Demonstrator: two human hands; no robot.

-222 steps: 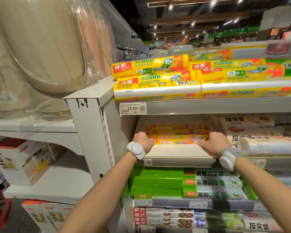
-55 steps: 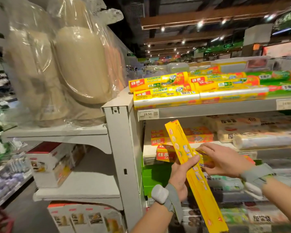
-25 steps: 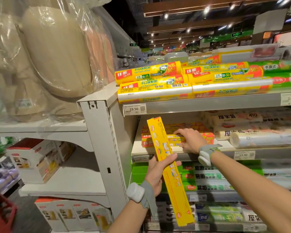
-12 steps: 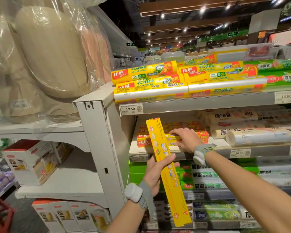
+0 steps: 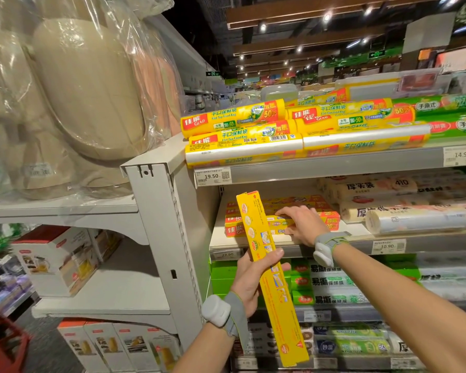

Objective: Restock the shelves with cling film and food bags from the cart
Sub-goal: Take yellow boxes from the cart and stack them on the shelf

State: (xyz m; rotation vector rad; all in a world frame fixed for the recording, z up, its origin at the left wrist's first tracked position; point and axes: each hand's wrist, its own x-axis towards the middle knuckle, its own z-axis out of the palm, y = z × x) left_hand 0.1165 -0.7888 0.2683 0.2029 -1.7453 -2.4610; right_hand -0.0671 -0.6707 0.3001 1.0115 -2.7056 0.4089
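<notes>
Left hand [image 5: 253,275] grips a long, slim yellow cardboard box [image 5: 273,289] roughly a third of the way down, thumb across the printed face and fingers wrapped behind. The box stands near upright with its top leaning left, held in the air in front of the second shelf and not yet placed. Right hand [image 5: 303,222] lies on the stack of yellow-and-red cardboard boxes [image 5: 331,221] at the left end of the pale metal shelf [image 5: 288,242]. Its fingers are straight along the top box and its thumb is against the front face. It holds nothing and seems to be squaring the stack. Step in hand, by my reading: tidy the stack, then lay the held box flat. To do it well, turn the box level and parallel to the shelf lip first, since upright it would likely foul the shelf above. Brand face outward to match the others, end flush toward the perforated grey upright [image 5: 159,224]. Let the right hand steady the stack, as glossy card on glossy card probably slips. Materials: the boxes are stiff and square-edged, so they stack well. Above, the yellow film-wrapped food bag rolls [image 5: 237,125] are round and slick, piled loose, and liable to roll if nudged. The white plastic rolls [image 5: 414,219] to the right look softer. Cart not in view.
</notes>
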